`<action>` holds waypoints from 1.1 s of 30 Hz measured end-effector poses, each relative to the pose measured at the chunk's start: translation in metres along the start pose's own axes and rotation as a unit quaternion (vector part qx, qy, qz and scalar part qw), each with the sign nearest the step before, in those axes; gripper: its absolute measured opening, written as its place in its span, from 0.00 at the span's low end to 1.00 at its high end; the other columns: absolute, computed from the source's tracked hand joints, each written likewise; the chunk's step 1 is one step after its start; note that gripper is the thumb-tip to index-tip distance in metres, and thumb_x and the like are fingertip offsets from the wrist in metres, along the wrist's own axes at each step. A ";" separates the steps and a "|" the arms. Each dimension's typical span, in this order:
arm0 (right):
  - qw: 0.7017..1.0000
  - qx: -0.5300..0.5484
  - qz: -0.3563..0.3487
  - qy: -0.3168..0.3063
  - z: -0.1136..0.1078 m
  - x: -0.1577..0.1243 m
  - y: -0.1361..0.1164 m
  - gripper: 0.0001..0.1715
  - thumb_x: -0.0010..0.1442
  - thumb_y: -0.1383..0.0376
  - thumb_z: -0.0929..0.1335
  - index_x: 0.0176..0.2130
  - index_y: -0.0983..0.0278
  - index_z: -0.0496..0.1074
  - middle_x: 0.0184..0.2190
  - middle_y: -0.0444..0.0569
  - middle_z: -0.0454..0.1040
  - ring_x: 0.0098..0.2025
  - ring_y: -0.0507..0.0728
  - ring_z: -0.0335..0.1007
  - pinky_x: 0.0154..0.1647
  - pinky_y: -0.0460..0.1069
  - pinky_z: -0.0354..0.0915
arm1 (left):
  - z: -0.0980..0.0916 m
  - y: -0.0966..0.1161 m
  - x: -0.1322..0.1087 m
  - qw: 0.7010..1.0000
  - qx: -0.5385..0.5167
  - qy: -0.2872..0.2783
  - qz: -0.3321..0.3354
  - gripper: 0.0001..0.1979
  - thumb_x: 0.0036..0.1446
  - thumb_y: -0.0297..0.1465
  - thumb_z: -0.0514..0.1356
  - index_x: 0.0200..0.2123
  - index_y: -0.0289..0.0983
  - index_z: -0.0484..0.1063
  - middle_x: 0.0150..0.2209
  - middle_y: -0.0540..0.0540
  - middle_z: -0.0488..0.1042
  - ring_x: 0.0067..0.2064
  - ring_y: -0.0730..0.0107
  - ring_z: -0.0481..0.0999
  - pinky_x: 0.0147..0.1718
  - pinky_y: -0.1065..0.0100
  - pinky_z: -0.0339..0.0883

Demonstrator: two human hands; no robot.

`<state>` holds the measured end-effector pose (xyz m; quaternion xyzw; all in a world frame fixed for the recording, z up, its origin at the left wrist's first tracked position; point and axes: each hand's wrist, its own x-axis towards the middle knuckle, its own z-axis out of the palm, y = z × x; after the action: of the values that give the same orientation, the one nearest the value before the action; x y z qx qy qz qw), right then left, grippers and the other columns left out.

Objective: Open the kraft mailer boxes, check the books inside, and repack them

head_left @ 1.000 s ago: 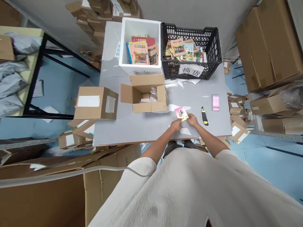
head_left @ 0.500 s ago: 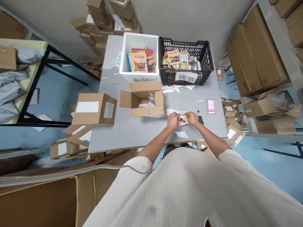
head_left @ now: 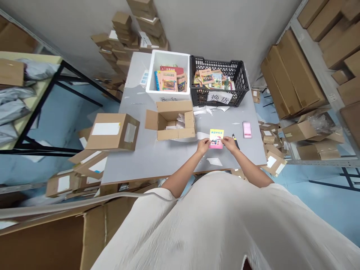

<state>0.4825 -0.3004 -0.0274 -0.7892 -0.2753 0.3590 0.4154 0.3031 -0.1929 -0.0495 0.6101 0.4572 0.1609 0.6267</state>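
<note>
A small yellow and pink booklet (head_left: 216, 139) is upright in view between my two hands, its cover facing up. My left hand (head_left: 203, 145) pinches its left edge, and my right hand (head_left: 230, 143) grips the right edge. Just beyond my right hand lies a black and yellow cutter (head_left: 235, 141). An open cardboard box (head_left: 176, 134) with white paper inside stands to the left of my hands. Nearer my body, a white paper scrap (head_left: 214, 161) rests on the grey table (head_left: 152, 161).
A white foam bin (head_left: 168, 94) and a black crate (head_left: 242, 86), both with books, stand at the table's back. A closed carton (head_left: 106, 129) sits on the left. A pink phone-like item (head_left: 247, 129) lies right. Shelves with cartons (head_left: 292, 78) flank the right side.
The booklet has turned from lying sideways, partly covered by my fingers, to showing its full cover. My hands have moved to its two side edges. The camera view has shifted slightly.
</note>
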 end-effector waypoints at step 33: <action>0.996 0.059 -0.042 0.047 0.035 -0.013 -0.033 0.17 0.55 0.54 0.73 0.42 0.60 0.80 0.38 0.50 0.88 0.39 0.61 0.83 0.42 0.53 0.78 | -0.026 0.012 0.010 0.981 -0.149 0.124 0.009 0.08 0.55 0.37 0.72 0.33 0.40 0.79 0.36 0.47 0.83 0.40 0.64 0.81 0.46 0.63 0.76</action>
<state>0.4423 -0.2768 -0.0086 -0.7672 -0.2667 0.3190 0.4883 0.2930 -0.1667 -0.0386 0.4892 0.4964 0.3075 0.6478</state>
